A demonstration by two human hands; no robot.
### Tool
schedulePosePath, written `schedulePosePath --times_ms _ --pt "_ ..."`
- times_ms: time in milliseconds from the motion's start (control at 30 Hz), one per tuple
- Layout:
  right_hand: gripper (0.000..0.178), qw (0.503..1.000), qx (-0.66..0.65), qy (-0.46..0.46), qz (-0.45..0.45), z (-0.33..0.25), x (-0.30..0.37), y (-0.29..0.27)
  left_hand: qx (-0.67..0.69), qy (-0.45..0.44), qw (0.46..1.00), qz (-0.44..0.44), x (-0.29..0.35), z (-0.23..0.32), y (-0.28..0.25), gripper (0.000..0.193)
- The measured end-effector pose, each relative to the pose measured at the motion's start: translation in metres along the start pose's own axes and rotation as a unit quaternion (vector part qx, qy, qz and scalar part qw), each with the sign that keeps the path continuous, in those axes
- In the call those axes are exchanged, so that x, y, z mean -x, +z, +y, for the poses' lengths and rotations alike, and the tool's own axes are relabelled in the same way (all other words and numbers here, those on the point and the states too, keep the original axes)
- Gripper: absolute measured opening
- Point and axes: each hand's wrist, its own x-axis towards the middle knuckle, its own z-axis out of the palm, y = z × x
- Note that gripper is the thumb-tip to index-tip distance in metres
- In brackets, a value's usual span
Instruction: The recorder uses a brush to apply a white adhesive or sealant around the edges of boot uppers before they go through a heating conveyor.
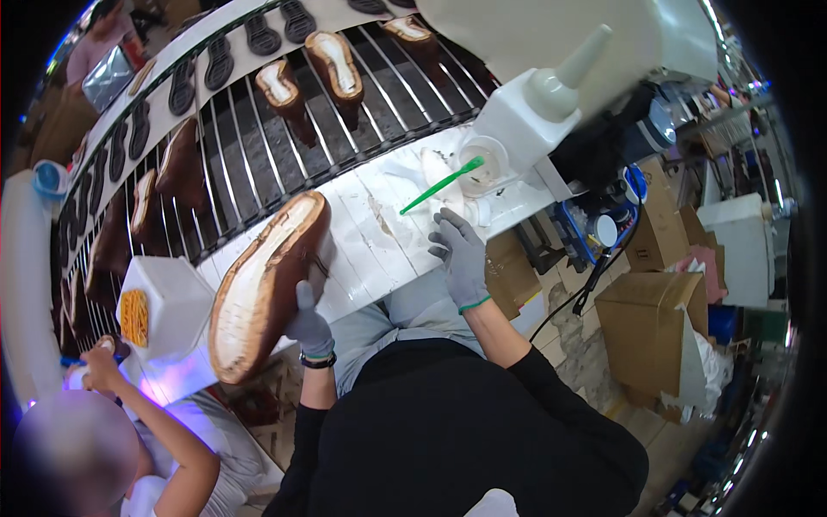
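My left hand, in a grey glove, grips a brown shoe upper by its side. Its pale, rough underside is turned up, with a tan border around a white middle. My right hand, gloved in grey with a green cuff, hovers at the white ledge with fingers bent and apart, holding nothing visible. Just beyond its fingertips, a green brush leans across a small clear cup. A crumpled white cloth or paper is beside the cup.
A white squeeze bottle stands behind the cup. Past the ledge, a metal-rod conveyor carries several brown uppers, with dark soles along a far shelf. At left, a white container and a co-worker's arm. Cardboard boxes sit at right.
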Motion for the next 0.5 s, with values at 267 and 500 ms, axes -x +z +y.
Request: schedulePosePath --times_ms 267,500 --pt "0.042 0.998 -0.057 -0.005 0.002 0.028 -0.044 0.02 -0.289 0.084 0.936 -0.183 0.027 -0.048 -0.03 0.083" --pt "0.025 0.996 -0.021 -0.078 0.03 0.048 -0.059 0.039 -0.356 0.144 0.892 -0.238 0.018 -0.036 -0.01 0.079"
